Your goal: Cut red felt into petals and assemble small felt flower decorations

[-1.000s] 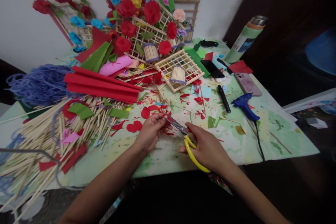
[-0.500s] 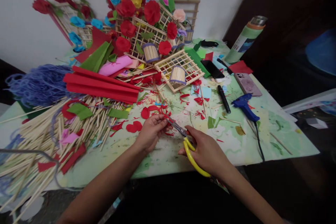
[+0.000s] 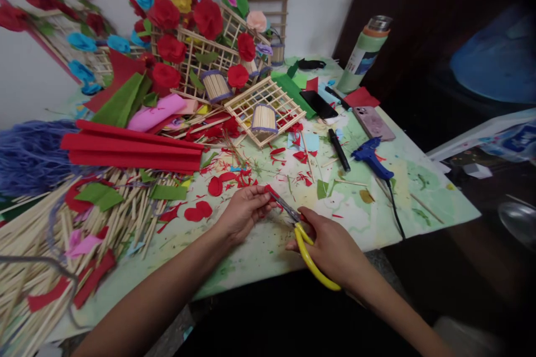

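My left hand pinches a small piece of red paper near the table's front. In my right hand are scissors with yellow handles, their metal blades pointing at the red piece by my left fingertips. Cut red paper pieces and thin red shreds lie on the stained green-white table around my hands. Behind them a small stick lattice carries a round stick holder.
Left are bamboo sticks, folded red paper and blue yarn. Paper flowers on lattices stand behind. To the right lie a black marker, a blue glue gun with a cord, two phones and a green bottle.
The view has turned to the right, so the table's contents appear farther left. Both hands keep their grip, near each other, on the red paper and the scissors.
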A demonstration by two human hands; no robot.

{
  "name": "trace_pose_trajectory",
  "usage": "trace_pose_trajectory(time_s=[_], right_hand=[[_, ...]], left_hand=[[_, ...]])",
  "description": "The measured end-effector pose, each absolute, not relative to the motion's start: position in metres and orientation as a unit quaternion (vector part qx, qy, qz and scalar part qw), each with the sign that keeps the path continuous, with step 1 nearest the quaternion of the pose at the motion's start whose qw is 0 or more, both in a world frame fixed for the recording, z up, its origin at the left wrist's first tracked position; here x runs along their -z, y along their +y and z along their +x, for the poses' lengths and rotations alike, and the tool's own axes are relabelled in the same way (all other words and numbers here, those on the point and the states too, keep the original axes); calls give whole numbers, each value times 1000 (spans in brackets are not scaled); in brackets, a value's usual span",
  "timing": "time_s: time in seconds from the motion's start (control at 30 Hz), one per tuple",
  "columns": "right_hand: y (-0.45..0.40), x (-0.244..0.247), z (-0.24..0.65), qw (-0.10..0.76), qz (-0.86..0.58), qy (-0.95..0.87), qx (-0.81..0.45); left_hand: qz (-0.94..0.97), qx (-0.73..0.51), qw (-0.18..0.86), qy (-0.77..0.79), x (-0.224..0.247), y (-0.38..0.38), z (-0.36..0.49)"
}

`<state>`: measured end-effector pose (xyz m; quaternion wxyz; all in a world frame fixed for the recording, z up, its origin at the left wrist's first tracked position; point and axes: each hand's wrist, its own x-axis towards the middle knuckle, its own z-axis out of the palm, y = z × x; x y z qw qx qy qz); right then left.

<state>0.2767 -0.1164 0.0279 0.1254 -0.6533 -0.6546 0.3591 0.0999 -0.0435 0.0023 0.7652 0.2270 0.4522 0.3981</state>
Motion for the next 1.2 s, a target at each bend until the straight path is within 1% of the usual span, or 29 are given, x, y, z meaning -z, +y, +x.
trace_pose_trajectory(time_s=[0.37,0.63,1.0,1.2], right_hand=[[-121,-22,280,129,-647,-655,-369],[-120,-15,280,89,-645,-675,-347],[-121,-25,279,78,-684,-679,-254],[-119,-24,277,84,-671,-685,-271]], left_hand=[[215,-382,771,462,3,-42,106],[208,-372,772,470,11,-42,103],[196,-450,749,446,10,-44,101],[210,-442,759,430,11,-47,102]])
